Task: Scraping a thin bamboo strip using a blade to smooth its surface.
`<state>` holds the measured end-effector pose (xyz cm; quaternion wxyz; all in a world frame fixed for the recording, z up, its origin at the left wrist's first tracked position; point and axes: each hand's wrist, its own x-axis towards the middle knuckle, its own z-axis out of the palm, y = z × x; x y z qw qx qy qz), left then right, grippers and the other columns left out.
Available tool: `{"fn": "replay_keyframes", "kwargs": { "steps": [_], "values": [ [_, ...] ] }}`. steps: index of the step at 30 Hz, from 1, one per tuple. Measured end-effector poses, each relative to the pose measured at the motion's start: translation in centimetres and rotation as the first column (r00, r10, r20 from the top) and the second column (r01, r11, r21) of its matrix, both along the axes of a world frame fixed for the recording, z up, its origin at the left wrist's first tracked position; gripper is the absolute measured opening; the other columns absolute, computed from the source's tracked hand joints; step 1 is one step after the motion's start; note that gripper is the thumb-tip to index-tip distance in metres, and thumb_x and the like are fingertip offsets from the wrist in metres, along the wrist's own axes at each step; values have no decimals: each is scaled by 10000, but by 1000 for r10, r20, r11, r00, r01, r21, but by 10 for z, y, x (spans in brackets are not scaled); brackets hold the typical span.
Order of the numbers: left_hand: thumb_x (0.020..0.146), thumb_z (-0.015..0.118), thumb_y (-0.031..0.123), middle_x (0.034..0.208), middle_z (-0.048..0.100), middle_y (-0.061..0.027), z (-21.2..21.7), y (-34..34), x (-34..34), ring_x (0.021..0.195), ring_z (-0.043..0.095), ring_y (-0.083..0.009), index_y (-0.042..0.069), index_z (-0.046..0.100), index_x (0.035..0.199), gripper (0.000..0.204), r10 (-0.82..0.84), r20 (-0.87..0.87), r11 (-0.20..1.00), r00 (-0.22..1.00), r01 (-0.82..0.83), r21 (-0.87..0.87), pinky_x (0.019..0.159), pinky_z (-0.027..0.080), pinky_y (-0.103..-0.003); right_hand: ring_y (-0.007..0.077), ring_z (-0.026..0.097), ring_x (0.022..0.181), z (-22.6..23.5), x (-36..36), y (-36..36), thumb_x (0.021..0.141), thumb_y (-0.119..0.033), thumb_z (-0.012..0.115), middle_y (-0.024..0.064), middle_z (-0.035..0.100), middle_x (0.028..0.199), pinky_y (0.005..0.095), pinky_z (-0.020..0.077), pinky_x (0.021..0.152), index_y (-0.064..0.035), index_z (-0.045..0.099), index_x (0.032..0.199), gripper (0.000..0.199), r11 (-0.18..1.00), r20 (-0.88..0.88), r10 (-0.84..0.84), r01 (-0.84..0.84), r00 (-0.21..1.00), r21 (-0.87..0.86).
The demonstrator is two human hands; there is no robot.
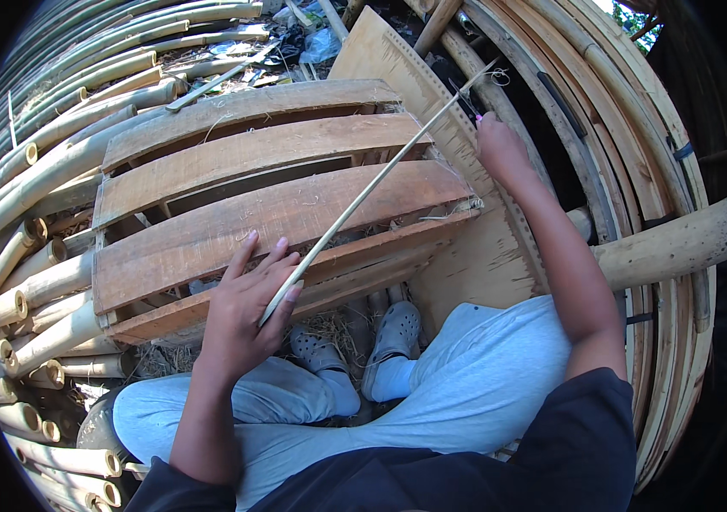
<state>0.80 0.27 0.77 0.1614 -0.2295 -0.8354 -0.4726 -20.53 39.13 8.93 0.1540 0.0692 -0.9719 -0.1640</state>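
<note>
View: head, the only one; looking down at lap and crate [167, 256].
Strip [363, 198]: pale, thin, nearly straight; passes above the crate's slats. Cannot tell whether it touches them.
Long axis: aslant, from the middle of the crate's near edge up across its right edge; tip beyond, over the board [457, 264] side. Cuts across the run of the slats.
Left hand [248, 294]: at the crate's near edge; strip's near end gripped between thumb and forefinger, other fingers spread toward the nearest slat.
Right hand [504, 149]: off the crate's right edge, by the board's right edge; fist closed on a tool [467, 104] with a pinkish handle and a dark front, likely a knife.
Nearer hand: left has the near end; right is the closer one to the far end.
Key relation: tool lies just beside the strip's far stretch, a little to its right. Contact cannot be told.
Far tip: thin curl [501, 77] hangs there, perhaps a shaving.
</note>
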Motion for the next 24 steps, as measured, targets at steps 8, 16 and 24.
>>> {"fn": "replay_keyframes", "kwargs": {
  "steps": [8, 16, 24],
  "values": [
    [926, 617, 49, 1112, 711, -201, -2, -7, 4, 1213, 620, -354, -21, 678, 1092, 190, 15, 21, 1000, 1000, -15, -12, 1160, 342, -525, 391, 683, 747, 10, 42, -98, 1004, -183, 500, 225, 671, 755, 511, 531, 660, 10, 524, 991, 195, 921, 305, 389, -377, 869, -98],
    [935, 610, 56, 1106, 712, -201, 3, 1, 1, 1215, 618, -352, -22, 676, 1099, 193, -24, -3, 1000, 1000, 24, -19, 1164, 337, -525, 380, 714, 816, -7, 8, -20, 1030, -197, 461, 231, 702, 821, 484, 575, 712, 9, 546, 1011, 223, 997, 19, -73, 73, 997, 21],
    [940, 605, 64, 1103, 714, -193, -1, -5, 5, 1210, 621, -352, -23, 674, 1105, 198, -1, 28, 1000, 1000, 1, -11, 1167, 335, -522, 422, 687, 770, 12, 29, -76, 1040, -241, 451, 226, 687, 799, 530, 546, 680, -20, 533, 977, 244, 947, 76, 318, -313, 945, -68]
  ]
}}
